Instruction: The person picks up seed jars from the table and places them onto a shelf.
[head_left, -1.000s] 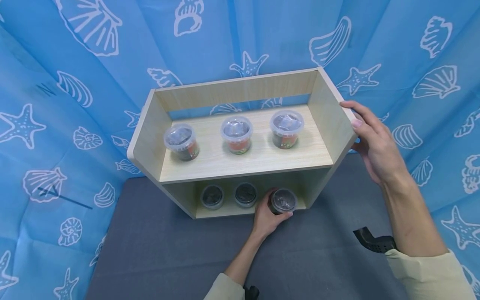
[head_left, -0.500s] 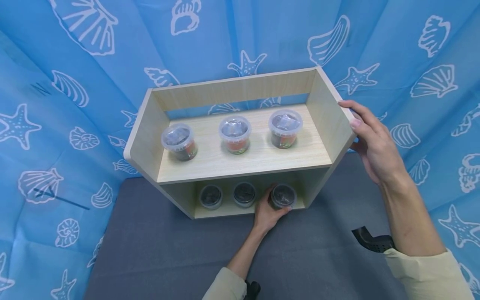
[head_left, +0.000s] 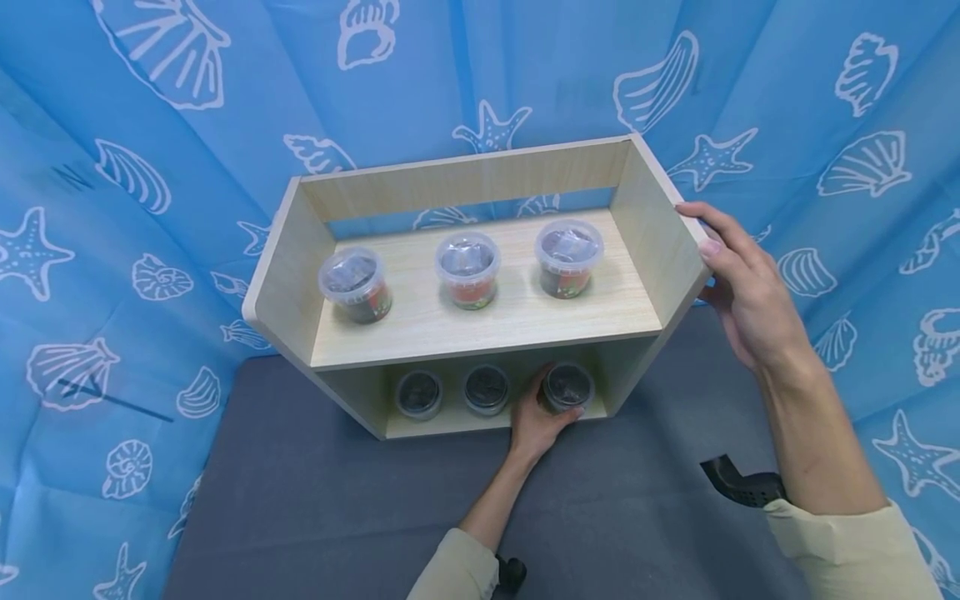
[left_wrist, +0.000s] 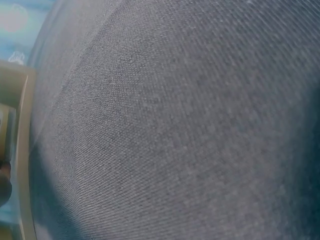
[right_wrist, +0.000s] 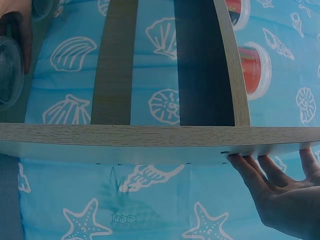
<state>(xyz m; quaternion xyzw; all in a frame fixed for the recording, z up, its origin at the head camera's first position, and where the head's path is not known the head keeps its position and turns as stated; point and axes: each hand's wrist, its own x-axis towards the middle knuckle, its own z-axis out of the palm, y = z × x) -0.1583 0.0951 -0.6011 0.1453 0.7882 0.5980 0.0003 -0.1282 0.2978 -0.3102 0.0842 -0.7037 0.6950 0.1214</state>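
In the head view my left hand (head_left: 534, 429) holds a clear-lidded plastic tub (head_left: 568, 385) with dark contents at the right end of the lower shelf (head_left: 450, 427). Thumb and fingers lie on either side of it. My right hand (head_left: 757, 292) touches the right side panel (head_left: 660, 242) of the pale wooden shelf unit; in the right wrist view its fingertips (right_wrist: 248, 161) rest against the panel's outer face. Two more lidded tubs, one on the left (head_left: 419, 394) and one in the middle (head_left: 486, 389), stand beside the held one.
On the upper shelf (head_left: 420, 337) stand three lidded tubs with red-and-dark labels: left (head_left: 355, 285), middle (head_left: 468, 268) and right (head_left: 567, 257). The unit stands on a dark grey cloth (head_left: 360, 517). A blue shell-patterned curtain (head_left: 427, 75) hangs behind and at both sides.
The tub in my left hand has moved slightly back into the lower shelf and now looks level with its row. My right hand keeps its place on the side panel.
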